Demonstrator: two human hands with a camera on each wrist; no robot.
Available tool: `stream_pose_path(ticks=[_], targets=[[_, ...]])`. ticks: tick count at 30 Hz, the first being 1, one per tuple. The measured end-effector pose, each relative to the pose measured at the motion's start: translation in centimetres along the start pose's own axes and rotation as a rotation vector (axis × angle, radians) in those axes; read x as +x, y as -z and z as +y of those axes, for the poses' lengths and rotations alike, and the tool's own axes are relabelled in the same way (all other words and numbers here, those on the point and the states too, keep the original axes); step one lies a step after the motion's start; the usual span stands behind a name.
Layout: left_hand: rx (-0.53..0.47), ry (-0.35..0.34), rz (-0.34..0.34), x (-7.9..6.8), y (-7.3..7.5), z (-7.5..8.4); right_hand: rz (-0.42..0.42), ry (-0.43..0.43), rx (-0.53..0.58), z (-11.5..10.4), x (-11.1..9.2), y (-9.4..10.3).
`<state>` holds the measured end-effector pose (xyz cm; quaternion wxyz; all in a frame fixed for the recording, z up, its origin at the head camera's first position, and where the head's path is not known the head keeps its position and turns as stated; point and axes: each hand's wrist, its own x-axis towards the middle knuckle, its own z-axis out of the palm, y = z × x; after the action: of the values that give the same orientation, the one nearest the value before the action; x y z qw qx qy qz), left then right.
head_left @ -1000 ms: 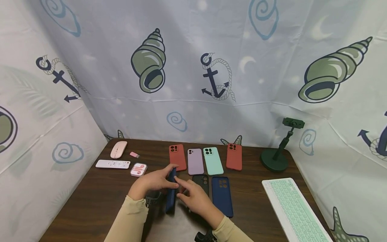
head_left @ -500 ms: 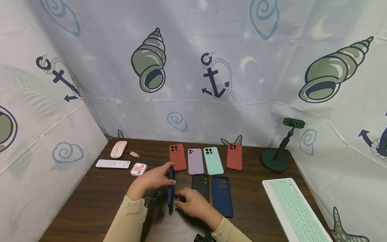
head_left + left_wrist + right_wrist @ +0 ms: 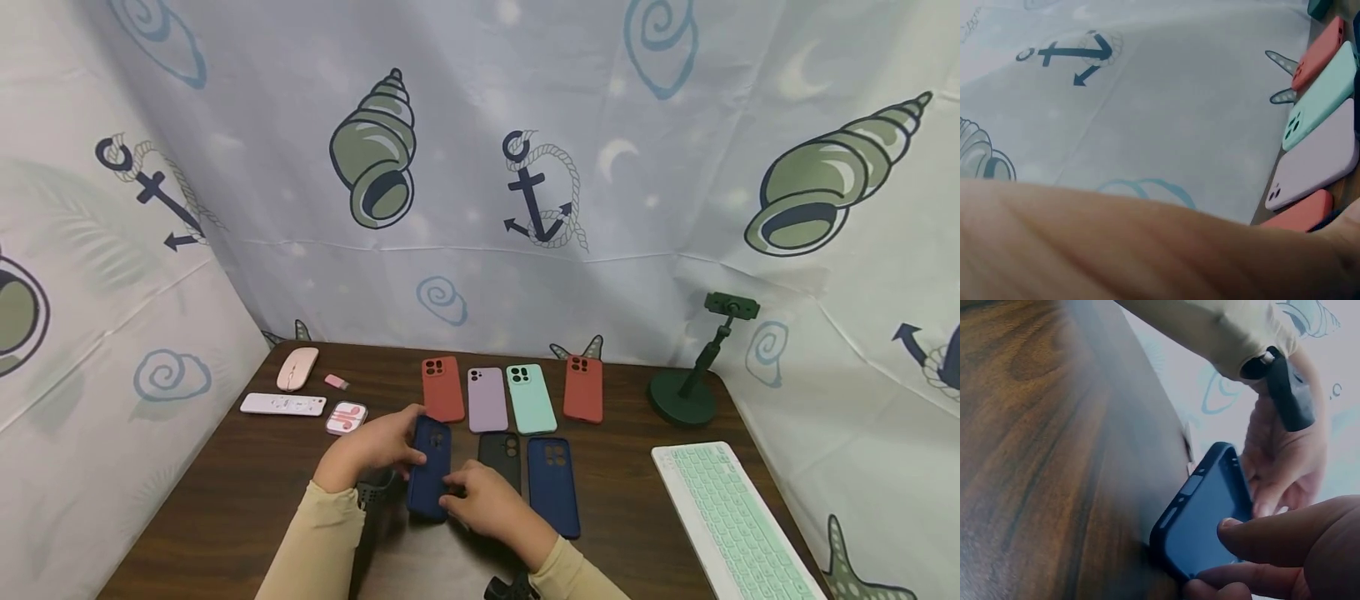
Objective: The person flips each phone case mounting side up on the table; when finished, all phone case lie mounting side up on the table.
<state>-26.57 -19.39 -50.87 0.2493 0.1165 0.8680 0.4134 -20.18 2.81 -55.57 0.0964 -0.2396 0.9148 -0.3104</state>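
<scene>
A dark blue phone case (image 3: 429, 479) is held just above the table, its camera-cutout end away from me. My left hand (image 3: 377, 447) grips its upper left side between thumb and fingers. My right hand (image 3: 487, 502) pinches the lower right edge. In the right wrist view the hollow inside of the case (image 3: 1204, 515) shows, with the right thumb (image 3: 1272, 537) over it. The left wrist view is mostly my left hand (image 3: 1116, 250); the held case is largely hidden there. Right of the held case lie a black phone case (image 3: 501, 460) and another blue one (image 3: 553, 492).
Behind lie a red phone case (image 3: 442, 390), a lilac one (image 3: 487, 402), a mint one (image 3: 531, 400) and another red one (image 3: 583, 390). Mouse (image 3: 297, 369), remote (image 3: 283, 404) and earphone box (image 3: 347, 417) are left; keyboard (image 3: 735, 517) and green stand (image 3: 682, 398) right.
The blue case, seen edge-on half a second ago, has turned so its broad face shows. My right fingers, apart from it half a second ago, now hold its lower right edge.
</scene>
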Motion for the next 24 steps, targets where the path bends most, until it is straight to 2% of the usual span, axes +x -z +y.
stream_pose_path(ticks=[2, 6, 8, 14, 17, 19, 24], targets=[[0.042, 0.005, 0.009, 0.3, 0.1, -0.4, 0.004, -0.008, -0.024, 0.0, 0.0, 0.3], [0.220, 0.023, 0.075, 1.1, 0.1, -1.5, 0.009, -0.006, -0.037, 0.0, -0.1, 0.8], [0.251, 0.035, 0.089, 1.4, 0.0, -2.0, -0.005, -0.010, -0.014, 0.0, -0.2, 1.0], [0.117, 0.037, 0.069, 1.8, 0.0, -3.0, -0.021, -0.011, 0.046, 0.5, -0.1, 1.3], [0.087, 0.023, 0.090, 1.9, 0.2, -2.9, -0.018, -0.011, 0.113, 0.9, 0.0, 1.3], [0.096, 0.001, 0.140, 2.1, 0.4, -2.9, -0.017, -0.023, 0.180, 1.1, 0.2, 1.3], [0.144, -0.085, 0.325, 3.2, 0.8, -3.1, -0.005, -0.065, 0.281, 1.5, 1.1, 1.9]])
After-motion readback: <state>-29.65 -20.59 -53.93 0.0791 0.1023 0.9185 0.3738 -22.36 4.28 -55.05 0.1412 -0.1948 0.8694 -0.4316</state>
